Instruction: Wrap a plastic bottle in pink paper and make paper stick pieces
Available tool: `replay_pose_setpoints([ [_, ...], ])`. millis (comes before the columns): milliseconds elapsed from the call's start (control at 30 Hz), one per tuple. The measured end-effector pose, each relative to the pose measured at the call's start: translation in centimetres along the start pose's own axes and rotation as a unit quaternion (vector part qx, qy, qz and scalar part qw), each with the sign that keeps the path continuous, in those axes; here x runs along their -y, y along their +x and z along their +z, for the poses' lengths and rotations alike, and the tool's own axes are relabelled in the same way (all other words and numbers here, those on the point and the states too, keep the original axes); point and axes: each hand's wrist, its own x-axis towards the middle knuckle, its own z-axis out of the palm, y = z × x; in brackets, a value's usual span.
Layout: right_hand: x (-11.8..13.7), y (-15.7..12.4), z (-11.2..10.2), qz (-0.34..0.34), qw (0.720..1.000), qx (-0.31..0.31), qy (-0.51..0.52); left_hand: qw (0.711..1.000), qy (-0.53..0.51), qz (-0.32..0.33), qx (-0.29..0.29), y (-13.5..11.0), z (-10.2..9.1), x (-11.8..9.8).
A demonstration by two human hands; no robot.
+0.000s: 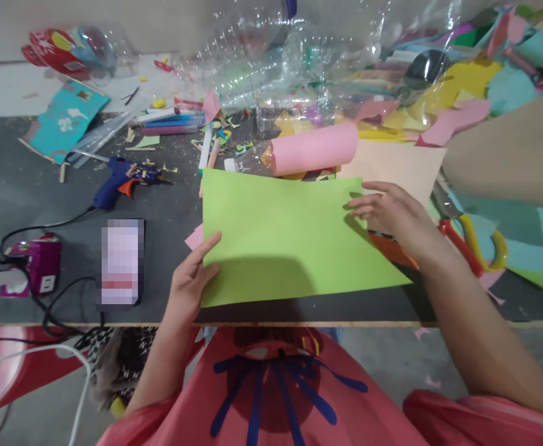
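left hand and right hand, both unclenched, at opposite ends of green sheet; long axis left-to-right.

The left hand rests its fingers on the left edge of a lime-green sheet on the bench; the right hand lies at its upper right corner, though whether it grips the paper is hard to tell. A pink-wrapped bottle lies just beyond the sheet, a blue glue gun and a phone to its left, scissors to its right.
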Motion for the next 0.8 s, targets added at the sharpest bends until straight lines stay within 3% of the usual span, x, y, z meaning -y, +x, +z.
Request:
replay_pose_setpoints([
  [67, -0.4, -0.4, -0.1, 0.039, 0.998, 0.031, 0.049, 0.997, 0.054, 0.054, 0.026, 0.3, 0.2, 0.7],
  [133, -0.7, -0.9, -0.4, 0.034, 0.999, 0.023, 0.033, 0.989, 0.098, 0.102, 0.043, 0.6, 0.3, 1.0],
  [267, -0.6, -2.6, -0.7, -0.002, 0.997, -0.034, -0.073, 0.967, 0.163, 0.167, 0.100, 0.5, 1.1, 0.5],
  [367, -0.2, -4.2, 0.2, -0.055, 0.980, -0.056, -0.183, 0.950, 0.202, 0.195, 0.140, 0.3, 2.1, 0.1],
  [533, 0.0, -6.0, 2.5, -0.168, 0.953, 0.029, -0.250, 0.929, 0.221, 0.227, 0.192, -0.1, 3.9, 0.2],
  [800, -0.1, -5.8, 3.9, -0.201, 0.933, 0.079, -0.287, 0.895, 0.326, 0.233, 0.197, -0.9, 4.3, 0.0],
])
